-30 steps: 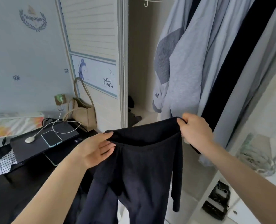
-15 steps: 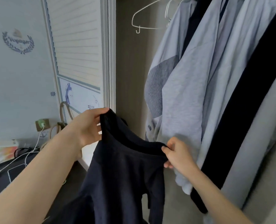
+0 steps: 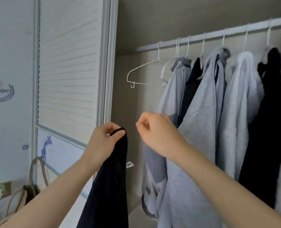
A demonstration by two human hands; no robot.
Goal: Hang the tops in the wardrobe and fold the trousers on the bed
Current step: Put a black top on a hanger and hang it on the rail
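The left hand (image 3: 103, 142) pinched the neckline of the dark navy knit top (image 3: 110, 181), which hung down from it just left of the white wire hanger that was empty (image 3: 144, 71) and below it. The right hand (image 3: 154, 130) was raised beside it, a little lower than that hanger; its fingers were curled together and held nothing.

The step in hand seemed to be to fetch this hanger. To do it well, I think the right hand should open, lift the hanger's hook straight up off the white wardrobe rail (image 3: 218, 34), and bring it down to the top. The left hand should keep the neckline open, so one hanger shoulder can go in first, then the other. The top looked soft and limp, so it could slip off if only one side were seated.

Counted: one dark top in the hand; one clearly empty hanger at the left end of the rail, with perhaps two more thin ones just right of it, though I cannot tell exactly. Further right of the hanger hung about five garments (image 3: 202, 129), three pale grey and two black. Far below and left of the hanger stood one beige handbag (image 3: 37, 171).
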